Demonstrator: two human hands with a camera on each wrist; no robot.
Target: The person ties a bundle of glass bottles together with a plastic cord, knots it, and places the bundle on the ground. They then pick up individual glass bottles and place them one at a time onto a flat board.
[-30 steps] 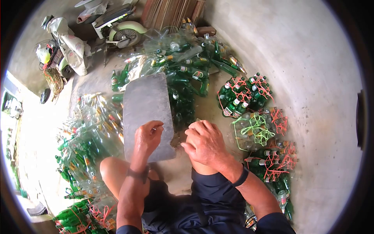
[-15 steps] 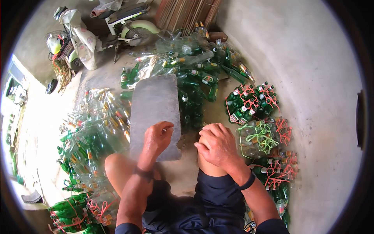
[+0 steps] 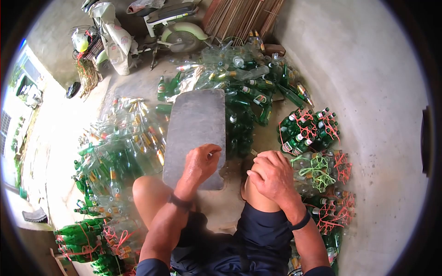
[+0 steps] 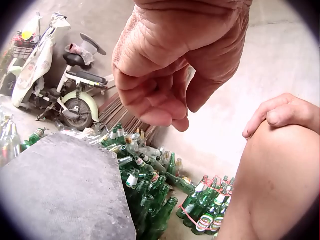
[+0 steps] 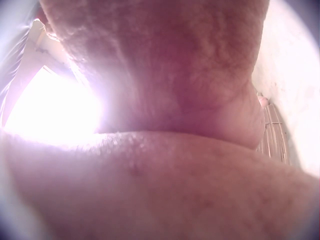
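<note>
our l hand hung loosely curled & empty above near end of gray board; our r hand rested on our knee w/ fingers bent.

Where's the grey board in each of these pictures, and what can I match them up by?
Head: just left of centre, the grey board, its lower part partly behind the left hand.
Left wrist: lower left corner, cut off by the picture's edge.
Right wrist: not seen.
Shared landmark: the wooden slats, top centre in head, left of centre in left wrist, and apparently near the right edge in right wrist.
</note>
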